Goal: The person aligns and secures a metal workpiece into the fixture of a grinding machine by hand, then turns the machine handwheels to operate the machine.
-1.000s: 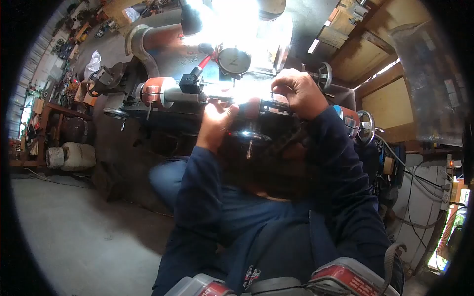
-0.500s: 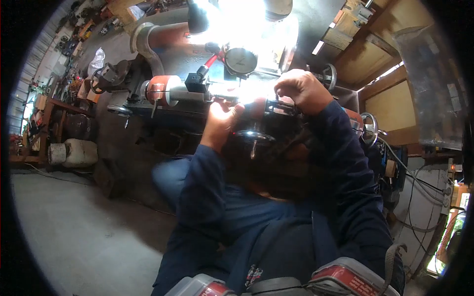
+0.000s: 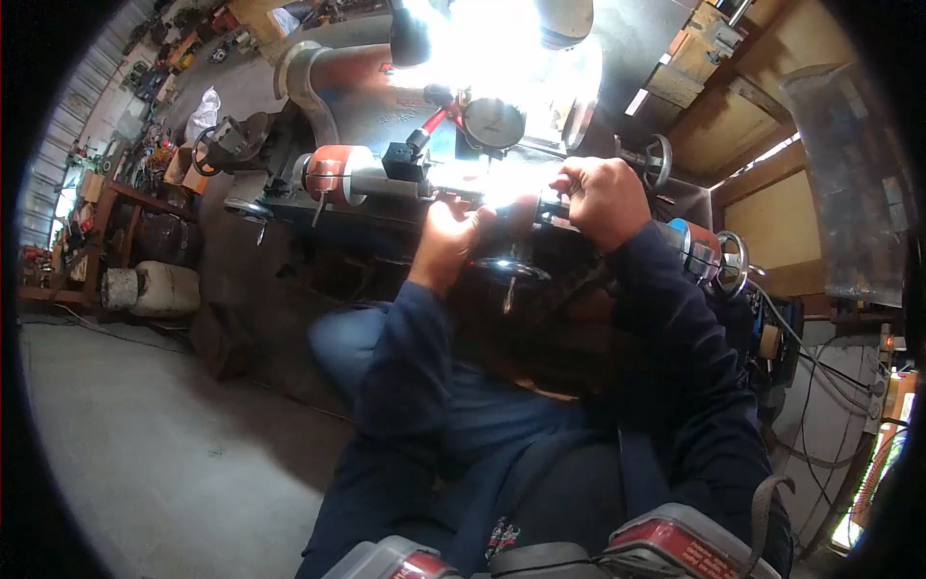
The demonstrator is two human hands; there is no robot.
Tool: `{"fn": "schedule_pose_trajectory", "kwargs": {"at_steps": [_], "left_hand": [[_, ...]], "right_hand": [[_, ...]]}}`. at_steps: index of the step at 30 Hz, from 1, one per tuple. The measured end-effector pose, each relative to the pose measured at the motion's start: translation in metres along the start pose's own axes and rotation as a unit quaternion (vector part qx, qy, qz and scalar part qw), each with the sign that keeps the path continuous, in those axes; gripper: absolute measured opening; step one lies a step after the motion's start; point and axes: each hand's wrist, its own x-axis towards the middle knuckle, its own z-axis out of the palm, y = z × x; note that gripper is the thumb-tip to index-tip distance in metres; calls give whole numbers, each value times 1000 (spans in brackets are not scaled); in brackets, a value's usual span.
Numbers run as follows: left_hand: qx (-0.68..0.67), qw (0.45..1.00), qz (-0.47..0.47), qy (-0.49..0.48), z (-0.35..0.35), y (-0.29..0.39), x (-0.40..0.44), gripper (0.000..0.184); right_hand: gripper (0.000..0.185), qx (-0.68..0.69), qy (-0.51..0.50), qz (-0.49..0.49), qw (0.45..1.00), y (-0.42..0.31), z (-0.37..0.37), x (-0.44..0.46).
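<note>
Both my hands are at a bench machine with a red-and-grey body (image 3: 362, 72), probably a grinder. My left hand (image 3: 447, 241) is closed, thumb and fingers against the shiny horizontal shaft from below; what the fingertips grip is lost in glare. To the right, my right hand (image 3: 610, 201) has its fingers curled in a pinch by the shaft's right end, and whatever lies between them is hidden. Above and between the hands hangs a round dial indicator (image 3: 494, 124) on a red arm (image 3: 432, 124). A black block (image 3: 405, 162) sits on the shaft left of my left hand.
A chrome handwheel (image 3: 513, 268) stands just below and between my hands. A red-banded cylindrical head (image 3: 338, 174) is at left, with a second handwheel (image 3: 733, 261) at far right. A bright lamp (image 3: 492, 39) washes out the middle. A gas cylinder (image 3: 162, 292) lies at left.
The whole view has shifted, so everything appears slightly right and lower. My right hand has dropped a little toward the shaft, fingers still curled. My left hand keeps its place on the shaft.
</note>
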Motion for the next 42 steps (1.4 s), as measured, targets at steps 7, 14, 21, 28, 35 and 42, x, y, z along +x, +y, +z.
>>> {"fn": "schedule_pose_trajectory", "kwargs": {"at_steps": [7, 14, 21, 28, 35, 42], "left_hand": [[-24, 1000, -6, 2, 0, -4, 1, 35], [-30, 1000, 5, -3, -1, -11, 1, 53], [63, 998, 18, 1, -1, -5, 0, 45], [153, 984, -31, 81, 14, 15, -4, 33], [232, 961, -23, 147, 15, 18, -9, 46], [90, 979, -84, 161, 14, 27, -17, 42]], "right_hand": [[16, -11, -19, 59, 998, 0, 4, 4], [18, -18, -24, 103, 994, -10, 3, 1], [8, 77, 176, -2, 981, 11, -43, -17], [28, -109, 212, 182, 954, 92, -138, -119], [23, 64, 173, 155, 971, 220, -102, -205], [23, 158, 60, 339, 926, 220, -88, -214]]}}
